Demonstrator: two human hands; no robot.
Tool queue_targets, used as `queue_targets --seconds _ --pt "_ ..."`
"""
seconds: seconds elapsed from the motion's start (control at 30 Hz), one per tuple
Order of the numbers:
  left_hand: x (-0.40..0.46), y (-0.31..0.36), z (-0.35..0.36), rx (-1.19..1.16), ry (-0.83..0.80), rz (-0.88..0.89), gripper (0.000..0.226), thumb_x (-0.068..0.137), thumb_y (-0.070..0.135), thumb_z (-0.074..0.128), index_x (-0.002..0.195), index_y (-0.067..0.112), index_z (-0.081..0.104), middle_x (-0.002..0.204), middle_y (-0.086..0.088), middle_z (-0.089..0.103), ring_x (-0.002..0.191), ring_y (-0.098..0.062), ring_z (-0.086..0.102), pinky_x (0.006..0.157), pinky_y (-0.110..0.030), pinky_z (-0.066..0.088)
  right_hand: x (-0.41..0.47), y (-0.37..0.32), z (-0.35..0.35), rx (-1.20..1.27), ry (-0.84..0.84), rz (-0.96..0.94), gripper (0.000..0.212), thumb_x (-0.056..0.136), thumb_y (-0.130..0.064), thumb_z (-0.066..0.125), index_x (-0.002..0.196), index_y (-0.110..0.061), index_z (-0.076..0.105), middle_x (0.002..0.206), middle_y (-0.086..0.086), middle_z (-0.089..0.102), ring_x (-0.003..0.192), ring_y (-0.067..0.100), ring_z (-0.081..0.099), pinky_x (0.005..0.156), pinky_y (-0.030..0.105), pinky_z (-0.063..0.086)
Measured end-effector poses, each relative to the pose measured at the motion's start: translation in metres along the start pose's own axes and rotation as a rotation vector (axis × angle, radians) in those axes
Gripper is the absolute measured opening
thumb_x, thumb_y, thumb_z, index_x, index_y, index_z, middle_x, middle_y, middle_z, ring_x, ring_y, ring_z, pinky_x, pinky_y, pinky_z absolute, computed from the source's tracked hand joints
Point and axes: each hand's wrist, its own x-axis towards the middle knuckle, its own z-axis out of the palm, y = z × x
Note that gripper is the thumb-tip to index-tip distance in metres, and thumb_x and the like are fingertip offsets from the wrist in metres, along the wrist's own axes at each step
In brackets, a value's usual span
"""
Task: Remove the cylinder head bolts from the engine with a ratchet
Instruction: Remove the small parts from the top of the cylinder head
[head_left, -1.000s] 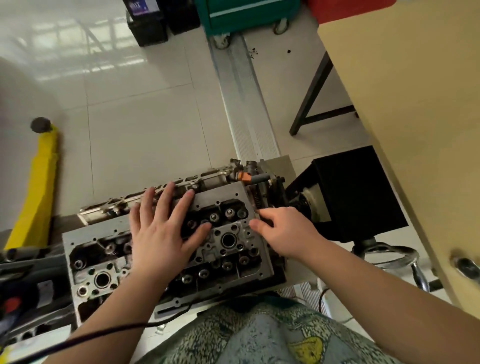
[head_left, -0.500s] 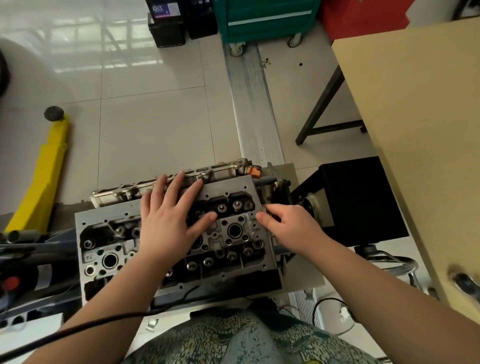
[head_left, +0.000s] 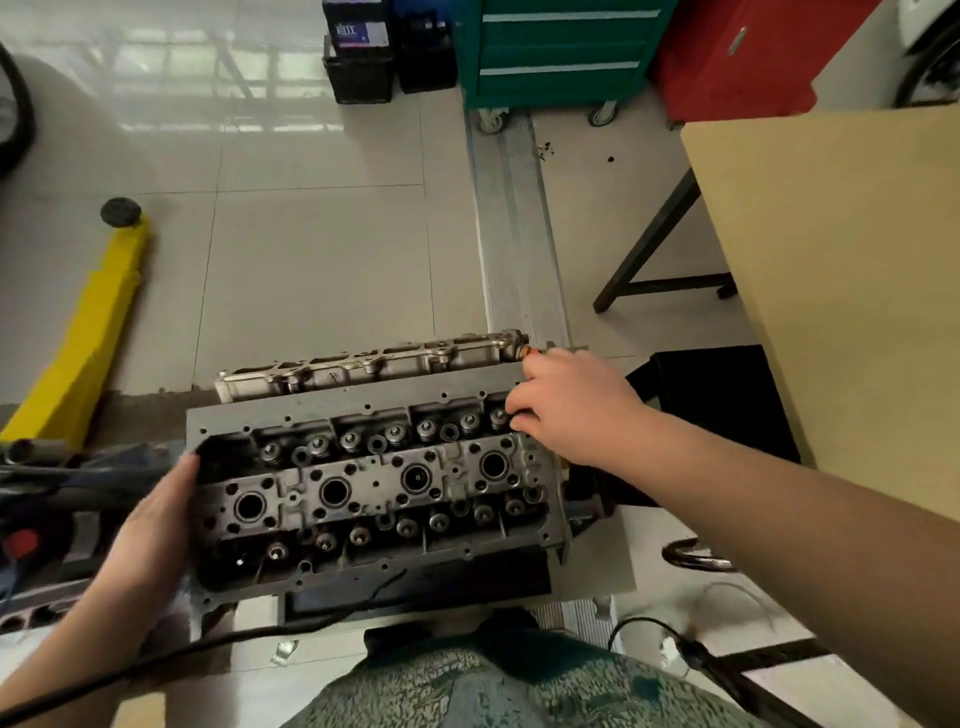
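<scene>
The grey cylinder head (head_left: 374, 483) lies in front of me on its stand, top side up, with spark plug wells and valve springs exposed. My left hand (head_left: 150, 525) lies flat against the head's left end, fingers straight. At the far right corner of the head my right hand (head_left: 566, 405) rests with its fingers curled down over the edge; whether it holds anything is hidden. No ratchet is in view. I cannot pick out the bolts among the holes.
A wooden table (head_left: 841, 291) stands at the right over a black box (head_left: 727, 415). A yellow lift arm (head_left: 88, 322) lies on the floor at the left. Green tool cabinet (head_left: 561, 47) and black batteries (head_left: 363, 57) stand at the back. A black cable (head_left: 208, 649) runs below the head.
My left hand has slid off the top of the head to its left end. My right hand has moved up to the far right corner. The camera has tilted up.
</scene>
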Motion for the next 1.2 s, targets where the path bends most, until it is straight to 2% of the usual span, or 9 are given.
queue_targets --seconds 0.13,0.23,0.4,0.63,0.8,0.87,1.0,1.13,1.2 --pt "-0.012 -0.003 0.019 0.160 0.120 0.197 0.063 0.078 0.090 0.050 0.107 0.039 0.073 0.100 0.006 0.077 0.099 -0.021 0.072 0.088 -0.042 0.054 0.013 -0.011 -0.006 -0.188 -0.133 -0.021 0.021 0.104 -0.041 0.054 0.111 -0.029 0.070 0.102 -0.003 0.056 0.098 0.022 0.054 0.066 0.035 0.038" --pt "-0.015 -0.001 0.020 0.157 0.145 0.221 0.064 0.081 0.088 0.048 0.110 0.034 0.069 0.098 0.008 0.075 0.095 -0.021 0.071 0.087 -0.047 0.056 0.012 -0.014 -0.006 -0.218 -0.162 0.001 0.022 0.104 -0.041 0.054 0.111 -0.025 0.067 0.107 -0.003 0.059 0.103 0.023 0.057 0.066 0.034 0.039" --pt "-0.016 -0.001 0.021 0.087 0.102 0.238 0.027 0.092 0.075 0.053 0.098 0.056 0.070 0.101 0.005 0.077 0.098 -0.023 0.074 0.087 -0.048 0.059 0.014 -0.020 -0.009 -0.262 -0.208 0.026 0.022 0.104 -0.041 0.051 0.108 -0.026 0.067 0.104 -0.005 0.062 0.100 0.022 0.061 0.070 0.035 0.047" --pt "-0.015 0.001 0.018 0.027 0.046 0.215 0.041 0.075 0.087 0.053 0.099 0.057 0.069 0.105 0.003 0.078 0.101 -0.027 0.074 0.096 -0.058 0.057 0.023 -0.035 -0.013 -0.362 -0.307 0.144 0.010 0.100 -0.029 0.060 0.105 -0.024 0.068 0.099 -0.002 0.062 0.095 0.024 0.063 0.065 0.035 0.040" --pt "-0.013 -0.001 0.017 -0.158 -0.142 0.158 0.034 0.090 0.064 0.067 0.121 0.049 0.070 0.116 0.002 0.079 0.106 -0.026 0.076 0.098 -0.057 0.056 0.014 -0.032 -0.012 -0.180 -0.259 0.288 0.016 0.103 -0.047 0.052 0.104 -0.033 0.059 0.115 -0.001 0.052 0.103 0.026 0.054 0.066 0.035 0.043" --pt "-0.012 0.000 0.017 -0.144 -0.130 0.154 0.043 0.084 0.077 0.063 0.119 0.053 0.069 0.115 0.003 0.079 0.109 -0.026 0.075 0.099 -0.057 0.055 0.004 -0.033 -0.006 -0.062 -0.228 0.360 0.013 0.105 -0.046 0.049 0.101 -0.035 0.054 0.120 -0.002 0.050 0.095 0.021 0.055 0.067 0.036 0.051" --pt "-0.008 0.000 0.015 -0.127 -0.063 0.127 0.059 0.075 0.093 0.052 0.118 0.056 0.069 0.112 0.005 0.078 0.108 -0.025 0.073 0.100 -0.054 0.055 -0.014 -0.040 0.007 0.167 -0.167 0.481 0.011 0.109 -0.040 0.039 0.099 -0.037 0.042 0.082 -0.008 0.059 0.070 0.012 0.058 0.063 0.039 0.056" --pt "0.002 0.007 0.015 -0.199 -0.172 0.054 0.066 0.081 0.082 0.061 0.128 0.037 0.070 0.115 -0.001 0.079 0.110 -0.029 0.075 0.097 -0.054 0.057 -0.017 -0.041 0.006 0.259 -0.138 0.504 0.014 0.109 -0.039 0.042 0.096 -0.036 0.046 0.077 -0.008 0.062 0.070 0.011 0.060 0.062 0.039 0.056" --pt "0.007 0.012 0.013 -0.233 -0.228 0.021 0.062 0.085 0.078 0.062 0.126 0.032 0.071 0.114 -0.009 0.079 0.104 -0.034 0.076 0.086 -0.054 0.062 -0.017 -0.041 0.008 0.294 -0.130 0.520 0.015 0.108 -0.038 0.045 0.094 -0.037 0.048 0.075 -0.008 0.062 0.069 0.010 0.060 0.060 0.036 0.054"
